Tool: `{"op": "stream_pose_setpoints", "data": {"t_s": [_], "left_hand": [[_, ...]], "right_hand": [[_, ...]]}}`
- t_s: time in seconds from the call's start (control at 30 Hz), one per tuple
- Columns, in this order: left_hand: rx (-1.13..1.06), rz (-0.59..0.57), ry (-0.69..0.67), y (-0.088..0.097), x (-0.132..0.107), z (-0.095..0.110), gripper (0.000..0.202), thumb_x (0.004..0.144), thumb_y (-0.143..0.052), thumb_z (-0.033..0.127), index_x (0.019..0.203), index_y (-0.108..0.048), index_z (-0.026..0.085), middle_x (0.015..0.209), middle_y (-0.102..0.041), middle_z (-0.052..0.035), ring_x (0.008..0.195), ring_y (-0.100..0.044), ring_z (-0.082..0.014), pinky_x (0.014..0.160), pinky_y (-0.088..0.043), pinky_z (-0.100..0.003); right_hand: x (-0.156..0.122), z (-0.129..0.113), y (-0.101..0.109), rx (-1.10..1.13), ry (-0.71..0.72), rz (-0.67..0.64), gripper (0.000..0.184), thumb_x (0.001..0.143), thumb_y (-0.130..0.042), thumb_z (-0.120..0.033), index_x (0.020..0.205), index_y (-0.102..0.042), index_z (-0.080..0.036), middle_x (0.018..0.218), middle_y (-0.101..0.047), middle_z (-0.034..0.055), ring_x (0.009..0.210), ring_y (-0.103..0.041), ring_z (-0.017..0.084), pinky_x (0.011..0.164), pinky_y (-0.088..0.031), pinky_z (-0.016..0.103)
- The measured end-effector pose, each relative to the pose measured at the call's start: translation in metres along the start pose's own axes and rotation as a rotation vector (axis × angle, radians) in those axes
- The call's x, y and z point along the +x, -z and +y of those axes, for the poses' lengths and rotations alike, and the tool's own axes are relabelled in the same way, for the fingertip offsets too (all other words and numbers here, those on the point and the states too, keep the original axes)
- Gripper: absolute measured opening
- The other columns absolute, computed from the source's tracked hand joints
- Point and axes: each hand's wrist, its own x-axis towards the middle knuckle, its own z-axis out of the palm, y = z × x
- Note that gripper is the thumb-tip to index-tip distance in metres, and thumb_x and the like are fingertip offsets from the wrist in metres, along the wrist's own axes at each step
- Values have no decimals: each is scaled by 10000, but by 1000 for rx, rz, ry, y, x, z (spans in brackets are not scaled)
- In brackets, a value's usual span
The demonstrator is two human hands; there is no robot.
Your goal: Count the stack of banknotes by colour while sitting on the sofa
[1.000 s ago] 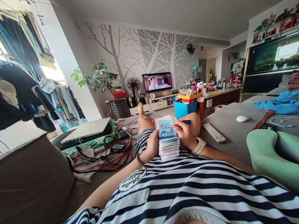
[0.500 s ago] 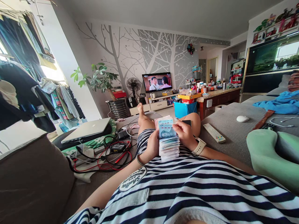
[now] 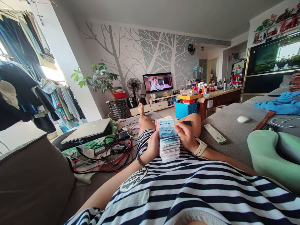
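Note:
A folded stack of banknotes sits between my two hands, above the striped clothing on my lap. Blue notes marked 10 face me at the top, pinkish ones show behind them, and many loose ends hang down in layers. My left hand is closed around the left side of the stack. At the upper right edge, the thumb and fingers of my right hand pinch the blue notes. A dark flat object, partly hidden, lies behind my right hand.
To the right on the sofa are a remote control, a white mouse and a green cushion. On the left lie a laptop and tangled cables. Ahead stand a blue bin and a cluttered table.
The top blue note has shifted slightly downward, so more of the blue note behind it shows. My right hand has moved a little; my left hand stays in place.

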Motion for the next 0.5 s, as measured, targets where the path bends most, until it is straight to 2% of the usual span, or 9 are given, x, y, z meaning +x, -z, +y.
{"op": "stream_pose_setpoints", "data": {"t_s": [0.2,0.37,0.5], "left_hand": [[23,5,15,-1,1,-2,167,760,-431,122,748,-592,164,880,-701,-62,843,-541,-186,834,-456,-312],[42,1,31,0,1,-1,176,761,-424,125,762,-595,164,889,-695,-72,839,-554,-190,818,-457,-318],[-22,20,61,0,2,4,137,746,-472,140,729,-605,167,877,-700,-54,848,-564,-189,844,-466,-315]], "right_hand": [[0,1,-1,31,-34,-1,346,988,-468,-438,746,-524,-198,607,-446,-18,585,-420,138,566,-323,266],[1,0,-2,73,-48,6,348,981,-470,-475,776,-540,-202,645,-482,-9,606,-441,143,579,-347,267],[0,1,-2,73,-69,14,411,969,-474,-541,735,-532,-208,611,-466,-11,576,-426,143,557,-333,276]]}}
